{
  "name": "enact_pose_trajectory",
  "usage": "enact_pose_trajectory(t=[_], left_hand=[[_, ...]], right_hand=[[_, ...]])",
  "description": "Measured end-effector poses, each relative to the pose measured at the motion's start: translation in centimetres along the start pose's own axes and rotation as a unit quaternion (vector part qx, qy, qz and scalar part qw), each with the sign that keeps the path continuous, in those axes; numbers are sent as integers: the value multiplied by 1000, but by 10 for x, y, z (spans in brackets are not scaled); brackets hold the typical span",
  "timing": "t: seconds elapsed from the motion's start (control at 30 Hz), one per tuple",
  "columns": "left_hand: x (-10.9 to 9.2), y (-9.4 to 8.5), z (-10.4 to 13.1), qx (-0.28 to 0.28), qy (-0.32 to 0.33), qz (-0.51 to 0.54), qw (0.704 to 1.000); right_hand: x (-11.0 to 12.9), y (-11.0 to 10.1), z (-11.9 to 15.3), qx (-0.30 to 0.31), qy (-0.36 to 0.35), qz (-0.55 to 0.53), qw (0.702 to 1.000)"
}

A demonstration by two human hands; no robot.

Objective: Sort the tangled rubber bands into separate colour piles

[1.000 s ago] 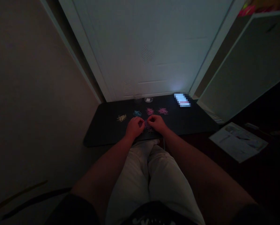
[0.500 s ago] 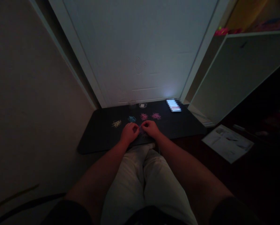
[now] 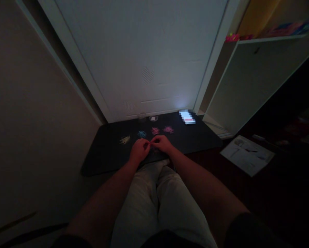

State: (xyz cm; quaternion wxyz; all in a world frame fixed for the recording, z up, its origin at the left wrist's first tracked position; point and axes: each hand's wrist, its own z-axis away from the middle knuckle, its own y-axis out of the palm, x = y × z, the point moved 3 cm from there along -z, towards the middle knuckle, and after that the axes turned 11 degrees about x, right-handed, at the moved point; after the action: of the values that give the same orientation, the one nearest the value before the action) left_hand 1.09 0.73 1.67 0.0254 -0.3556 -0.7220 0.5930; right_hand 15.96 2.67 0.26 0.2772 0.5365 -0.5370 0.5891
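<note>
A cream heap (image 3: 125, 139), a blue heap (image 3: 142, 134) and two pink heaps (image 3: 155, 131) (image 3: 168, 129) already lie apart on the surface (image 3: 100, 151), while the dim heap (image 3: 155, 151) beside left hand (image 3: 139, 150) and right hand (image 3: 162, 143) seems unfinished, their fingers pinched together, on what I cannot tell.

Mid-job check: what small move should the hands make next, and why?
I'd probably ease the right hand slightly rightward, over bare table, for a clearer look. Its fingertips appear to meet those of the left hand, the two partly cover the dim pile, and it's too dark to tell whether they pinch a piece.
</note>
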Motion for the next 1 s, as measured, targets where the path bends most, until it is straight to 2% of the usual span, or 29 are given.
enact_pose_trajectory(t=[0.27, 0.5, 0.67, 0.83, 1.0], left_hand=[[-3, -2, 0, 15, 5, -11, 1000], [-5, -2, 0, 19, 2, -15, 1000], [-3, -1, 0, 0, -24, -10, 1000], [-3, -1, -1, -4, -19, -2, 1000], [-3, -1, -1, 5, -17, -7, 1000]], right_hand=[[-2, 1, 1, -24, 10, 60, 998], [0, -3, 4, -54, 7, 48, 997], [-7, -6, 3, -85, 7, 17, 996], [-9, -5, 1, -56, -28, -25, 998], [-5, -4, 4, -37, -22, -11, 999]])
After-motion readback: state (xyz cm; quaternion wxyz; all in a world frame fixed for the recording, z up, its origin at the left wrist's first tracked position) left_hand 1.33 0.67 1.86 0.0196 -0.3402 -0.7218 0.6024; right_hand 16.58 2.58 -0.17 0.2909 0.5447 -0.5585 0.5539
